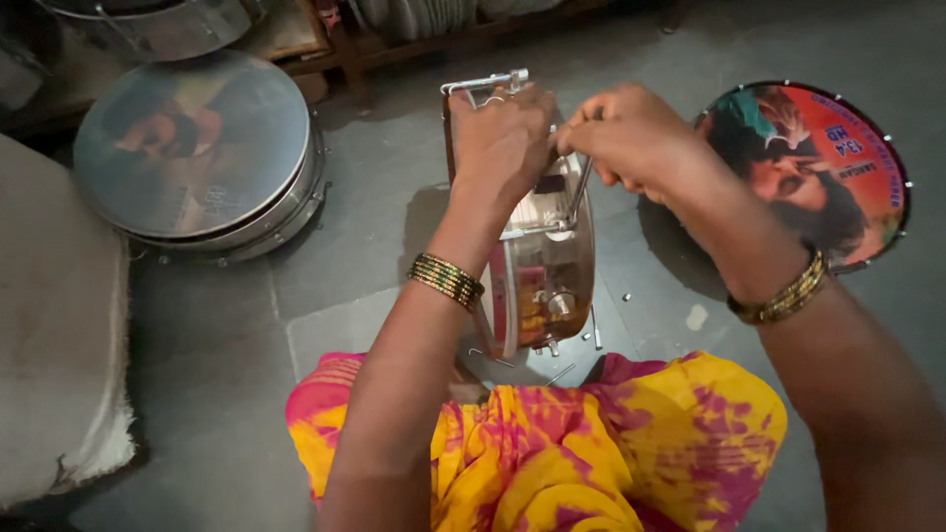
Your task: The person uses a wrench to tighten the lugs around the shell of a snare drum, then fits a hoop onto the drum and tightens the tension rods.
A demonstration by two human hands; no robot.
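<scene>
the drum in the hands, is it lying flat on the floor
No, the drum stands on its edge, steadied at the top by the left hand.

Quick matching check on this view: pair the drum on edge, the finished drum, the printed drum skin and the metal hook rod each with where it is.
1. drum on edge
2. finished drum
3. printed drum skin
4. metal hook rod

A. flat on the floor, far right
B. pinched in the right hand
C. lying flat, upper left
D. steadied at the top by the left hand

Pairs: 1-D, 2-C, 3-A, 4-B
</scene>
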